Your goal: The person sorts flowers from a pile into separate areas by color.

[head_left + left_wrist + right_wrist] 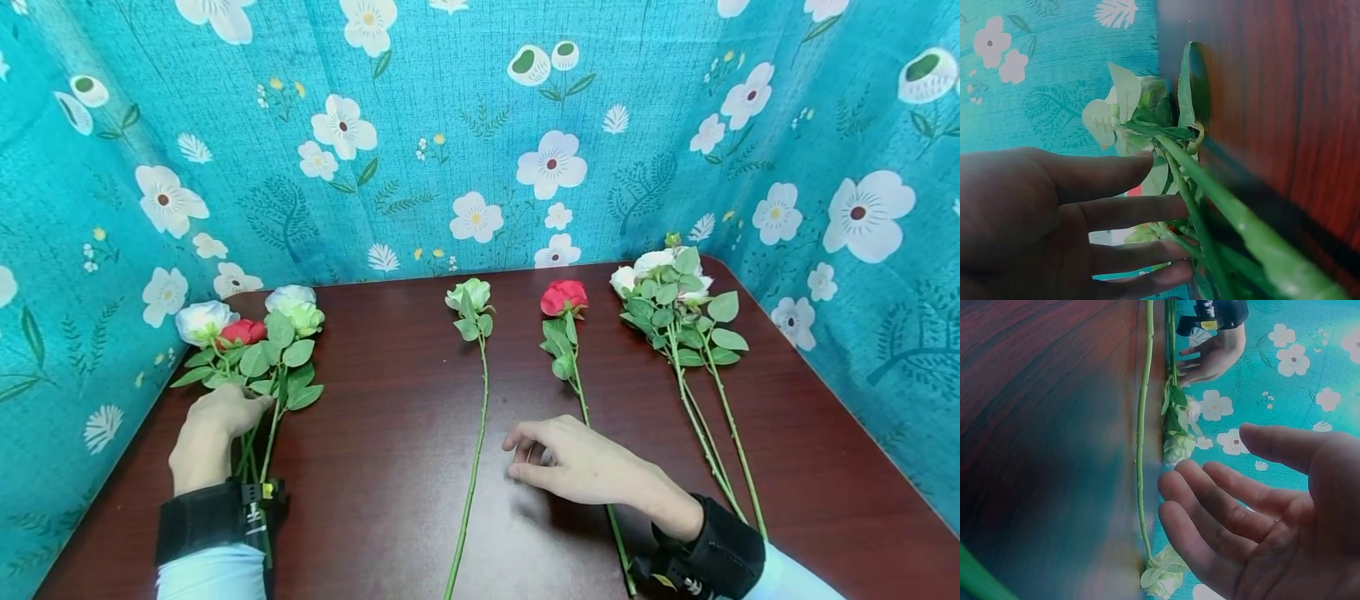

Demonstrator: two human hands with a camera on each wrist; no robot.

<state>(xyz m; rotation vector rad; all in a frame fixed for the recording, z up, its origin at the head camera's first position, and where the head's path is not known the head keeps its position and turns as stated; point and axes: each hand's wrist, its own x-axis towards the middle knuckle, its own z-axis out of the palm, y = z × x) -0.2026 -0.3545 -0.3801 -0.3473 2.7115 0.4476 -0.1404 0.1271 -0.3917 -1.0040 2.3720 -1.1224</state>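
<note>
Head view shows the left hand (213, 433) resting on the stems of a small bunch of artificial roses (255, 342) at the left end of the dark wooden table (390, 400). Its fingers lie fairly straight against the stalks, and the left wrist view confirms it: the fingers (1122, 212) are extended alongside the green stems (1210, 206), touching them but not closed round them. The bunch holds white blooms, one red bloom and a pale green one, heads pointing to the back of the table, so the stems run toward the person and are easy to reach.

The right hand (585, 467) hovers low over the middle of the table, palm down, fingers relaxed and holding nothing; it covers part of the stem of a single red rose (564, 297). The right wrist view shows the same loose, empty palm (1272, 512). Just left of it lies a single pale green rose (469, 294), its long stem (472, 467) running toward the front edge. Both single roses lie apart and parallel, probably laid out one by one for picking.

Further right, a second bunch of white roses (671, 287) lies with leafy stems angled to the front right corner. No vase or other container is in view. A teal floral curtain (480, 133) closes in the table on three sides.
</note>
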